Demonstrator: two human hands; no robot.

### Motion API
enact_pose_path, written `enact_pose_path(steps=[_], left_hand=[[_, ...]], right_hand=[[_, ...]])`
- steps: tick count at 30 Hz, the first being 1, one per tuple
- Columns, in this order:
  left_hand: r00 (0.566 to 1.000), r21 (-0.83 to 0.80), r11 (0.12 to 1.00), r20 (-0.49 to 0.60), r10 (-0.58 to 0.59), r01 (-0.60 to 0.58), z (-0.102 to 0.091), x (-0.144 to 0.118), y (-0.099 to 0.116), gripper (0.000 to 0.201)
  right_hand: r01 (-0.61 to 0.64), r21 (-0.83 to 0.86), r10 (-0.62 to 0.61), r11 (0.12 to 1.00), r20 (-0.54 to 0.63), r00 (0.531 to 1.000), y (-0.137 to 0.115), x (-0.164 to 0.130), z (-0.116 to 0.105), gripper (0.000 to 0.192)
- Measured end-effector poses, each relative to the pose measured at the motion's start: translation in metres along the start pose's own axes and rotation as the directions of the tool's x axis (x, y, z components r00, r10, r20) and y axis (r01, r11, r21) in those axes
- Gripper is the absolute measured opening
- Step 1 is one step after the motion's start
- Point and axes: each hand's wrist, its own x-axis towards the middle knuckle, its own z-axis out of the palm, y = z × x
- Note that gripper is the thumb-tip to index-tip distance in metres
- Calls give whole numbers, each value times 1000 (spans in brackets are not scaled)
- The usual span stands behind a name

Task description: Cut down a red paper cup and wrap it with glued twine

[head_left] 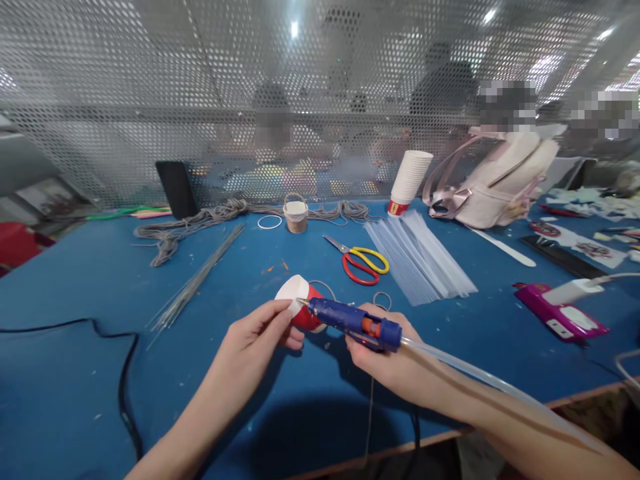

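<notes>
My left hand point(267, 330) grips a red and white paper cup point(316, 320) near its rim. The cup lies tilted on its side, its white inside facing left. Wrapped round a blue glue gun point(345, 317) is my right hand point(387, 357). The gun's metal nozzle points left and is at the cup's rim, close to my left fingertips; whether it touches cannot be made out. A clear glue stick point(460, 367) runs out of the gun's back over my right forearm. Thin grey cord point(383, 300) loops behind the gun, and a strand hangs below my right hand.
Beyond the cup lie scissors point(363, 260), a small cord-wrapped basket point(296, 217), grey cord bundles point(200, 223) and clear glue sticks point(420, 260). Stacked cups point(411, 177) and a pale backpack point(505, 180) stand behind. A purple power strip point(560, 313) is right; thin wires point(200, 277) and a black cable point(127, 367) are left.
</notes>
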Motion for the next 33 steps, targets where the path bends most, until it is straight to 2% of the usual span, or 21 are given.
enact_pose_path(steps=[11,18,27,33], left_hand=[[1000,16,1000,-21,-1,1,1,-2,3,29],[999,1,1000,-6,31,-31,1,-1,1,26],[998,-23,999,-48,-30,29,2,-4,6,33],[998,-79,996,-32,-48,46,2,-4,5,39]], right_hand=[[12,-1,-12,1000,-35,999,-1,3,-3,9],[48,-48,-48,998,-2,999,-2,-1,-1,10],[-45,-38,43,998,-71,997,14,4,-7,12],[-21,-32,21,999,1,1000,2,-1,-6,14]])
